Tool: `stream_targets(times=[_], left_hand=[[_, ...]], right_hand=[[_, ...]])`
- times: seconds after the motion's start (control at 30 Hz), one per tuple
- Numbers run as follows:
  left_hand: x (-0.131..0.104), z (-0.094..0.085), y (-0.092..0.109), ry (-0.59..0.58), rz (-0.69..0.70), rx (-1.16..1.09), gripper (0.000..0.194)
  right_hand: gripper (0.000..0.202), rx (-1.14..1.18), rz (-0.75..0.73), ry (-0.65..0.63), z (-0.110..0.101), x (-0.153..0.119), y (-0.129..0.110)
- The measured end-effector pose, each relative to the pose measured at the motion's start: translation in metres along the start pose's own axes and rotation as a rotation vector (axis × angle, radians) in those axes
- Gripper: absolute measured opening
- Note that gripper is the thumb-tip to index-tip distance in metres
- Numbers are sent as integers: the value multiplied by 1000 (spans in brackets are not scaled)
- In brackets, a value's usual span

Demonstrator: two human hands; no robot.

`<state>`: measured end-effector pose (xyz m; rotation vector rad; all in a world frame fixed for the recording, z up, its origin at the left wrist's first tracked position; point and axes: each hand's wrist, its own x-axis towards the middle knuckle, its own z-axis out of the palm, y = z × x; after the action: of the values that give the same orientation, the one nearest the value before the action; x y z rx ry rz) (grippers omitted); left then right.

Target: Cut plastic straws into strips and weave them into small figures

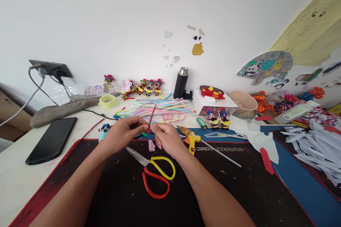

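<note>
Between my two hands a dark red pipe cleaner [152,114] stands up, its lower end pinched in the fingertips. My left hand [129,130] is closed on it from the left, and my right hand [165,136] closes on it from the right with the fingers curled. Below them, scissors [146,162] with one yellow and one red handle lie spread on the black mat [119,191]. A small pale pink piece [151,145] rests just under my fingers. Beside my left wrist is a small light-blue figure [104,132], partly hidden by the hand.
Pastel pipe cleaners [170,106] are heaped behind my hands. A yellow glue gun [191,138] lies to the right. Several small figures [149,87] line the wall by a black flask [181,83]. A phone [52,140] is at left, white paper strips [317,149] at right.
</note>
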<state>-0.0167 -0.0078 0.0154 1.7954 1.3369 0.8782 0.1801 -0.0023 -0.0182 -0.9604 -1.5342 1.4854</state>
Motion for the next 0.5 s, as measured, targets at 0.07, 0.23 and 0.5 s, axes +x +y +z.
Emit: stream_targets(times=[0.07,0.23,0.5], left_hand=[[-1,-1,3,-2,-9,23,43],[-1,-2,8,13,-40,-89,43],[-1,-5,-1,-45,-168,-348,36]], right_hand=[[54,2,-2,-7,1,-1,-2],[50,25,37,-1,1,-1,-3],[36,-36,-90,188,-6,1,-7]])
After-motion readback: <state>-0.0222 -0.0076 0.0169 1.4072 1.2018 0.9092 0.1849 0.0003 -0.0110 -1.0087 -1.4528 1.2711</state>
